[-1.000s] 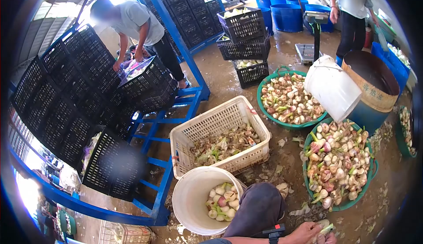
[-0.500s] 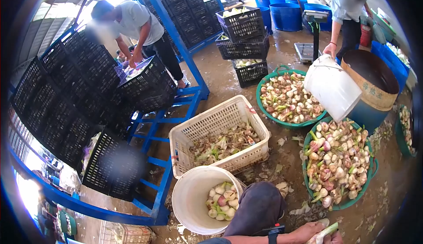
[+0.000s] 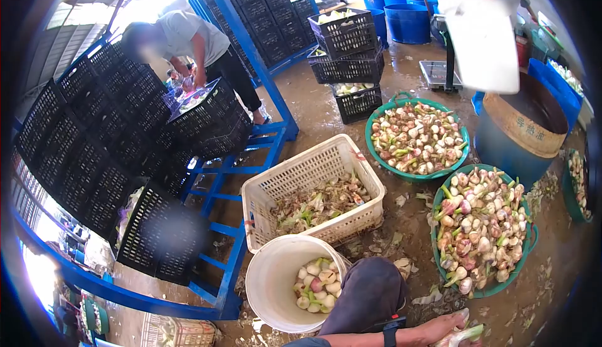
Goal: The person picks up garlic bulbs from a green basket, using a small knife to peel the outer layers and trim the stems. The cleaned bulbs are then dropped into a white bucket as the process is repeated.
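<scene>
At the bottom edge, my left hand, with a dark band on the wrist, is closed on a garlic bulb whose green-white stem points right. My right hand is a sliver under the stem, its fingers cut off by the frame. Above my hands stands a green basket heaped with garlic. Left of my knee, a white bucket holds several trimmed bulbs. Behind it, a cream crate contains peelings and leaf scraps.
Another green basket of garlic is farther back, near stacked black crates. A co-worker bends over a crate by the blue rack. At right, another person lifts a white bucket beside a blue barrel.
The co-worker's white bucket has risen away from the front garlic basket. The person at left bends lower. My left thumb sits a little higher, and less of my right hand shows.
</scene>
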Motion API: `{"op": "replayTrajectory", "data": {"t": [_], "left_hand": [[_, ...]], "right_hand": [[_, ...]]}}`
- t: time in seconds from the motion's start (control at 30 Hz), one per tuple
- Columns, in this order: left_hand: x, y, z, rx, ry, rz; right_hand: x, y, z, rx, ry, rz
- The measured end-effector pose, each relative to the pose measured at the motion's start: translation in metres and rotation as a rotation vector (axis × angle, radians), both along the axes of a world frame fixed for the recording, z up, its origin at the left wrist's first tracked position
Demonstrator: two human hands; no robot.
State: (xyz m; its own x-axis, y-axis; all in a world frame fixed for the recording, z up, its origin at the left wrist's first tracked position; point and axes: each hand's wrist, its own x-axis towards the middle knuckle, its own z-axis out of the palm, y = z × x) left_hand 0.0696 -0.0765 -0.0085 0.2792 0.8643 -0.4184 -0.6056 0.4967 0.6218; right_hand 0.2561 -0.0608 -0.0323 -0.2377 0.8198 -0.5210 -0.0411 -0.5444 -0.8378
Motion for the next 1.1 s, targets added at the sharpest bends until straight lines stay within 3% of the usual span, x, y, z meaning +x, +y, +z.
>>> {"op": "replayTrajectory", "data": {"t": [0.07,0.17,0.27,0.33,0.37,0.4,0.5,0.57,0.6,0.7,0.8,0.9,0.93,1.03,1.1], "left_hand": [[-0.007,0.002,0.008,-0.091,0.027,-0.097],[-0.002,0.009,-0.026,0.192,0.244,-0.108],[-0.005,-0.007,0.025,0.165,0.306,0.176],[-0.003,-0.002,0.01,0.579,0.744,0.37],[-0.001,0.0,0.005,0.791,0.96,0.465],[0.001,-0.006,0.002,0.502,0.579,0.305],[-0.013,-0.004,0.007,0.206,0.313,0.009],[-0.014,-0.007,0.02,0.279,0.138,-0.041],[0.003,-0.004,-0.01,0.515,0.234,0.112],[-0.015,-0.004,0.012,0.253,0.071,-0.122],[0.006,-0.009,-0.017,0.63,0.475,0.121],[-0.011,-0.009,0.012,0.282,0.028,0.007],[-0.012,-0.009,0.01,0.26,0.041,0.006],[-0.015,-0.006,0.001,0.238,0.138,-0.005],[-0.018,-0.006,-0.003,0.274,0.282,-0.013]], "right_hand": [[-0.017,-0.001,0.014,0.082,-0.044,-0.087],[-0.021,0.004,0.027,0.232,-0.199,-0.08],[-0.036,0.007,0.047,0.263,-0.245,-0.139],[-0.039,0.005,0.047,0.31,-0.173,-0.094],[-0.037,0.005,0.043,0.361,-0.27,-0.063],[-0.035,0.005,0.039,0.412,-0.368,-0.034],[-0.019,0.01,0.011,0.407,-0.442,-0.017],[-0.021,0.017,0.013,0.452,-0.513,0.048],[-0.027,0.014,0.011,0.46,-0.443,-0.025],[-0.023,0.022,0.009,0.669,-0.658,0.08],[-0.021,0.023,0.008,0.655,-0.858,0.153],[-0.014,0.025,-0.008,0.803,-0.961,0.069],[-0.02,0.021,0.001,0.687,-0.756,-0.023],[-0.026,0.018,0.026,0.509,-0.723,-0.088],[-0.015,0.012,0.015,0.368,-0.294,-0.104]]}}
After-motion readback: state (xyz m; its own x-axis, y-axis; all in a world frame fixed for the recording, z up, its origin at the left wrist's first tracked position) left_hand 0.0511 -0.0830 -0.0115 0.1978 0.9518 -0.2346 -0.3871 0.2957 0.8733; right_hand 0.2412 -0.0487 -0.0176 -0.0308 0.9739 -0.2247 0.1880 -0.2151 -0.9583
